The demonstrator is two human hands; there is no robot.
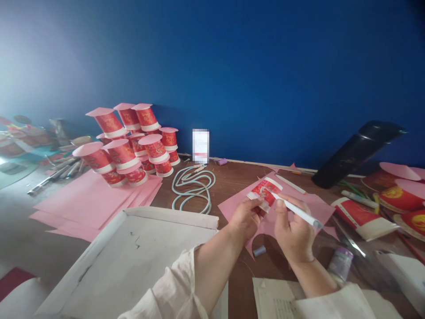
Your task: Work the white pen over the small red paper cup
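Observation:
My left hand [247, 217] is closed round a red paper cup [264, 189] with a white band, held tilted over a pink paper sheet [230, 206]. In my right hand [295, 235] is a white pen [300, 212], gripped between thumb and fingers. Its tip points at the cup's printed side and seems to touch it, though I cannot tell for sure. A curved edge is cut into the near side of the pink sheet. Close below it lies a small grey-purple cylinder [259, 251].
Stacked red cups with pink tops [114, 153] stand left on pink sheets [79, 204]. A white tray [139, 261] is front left, a coiled cable [210, 195] behind it. Rightward are a leaning black bottle [357, 155], a lying cup [360, 215], scissors [353, 243] and a purple-topped container [340, 263].

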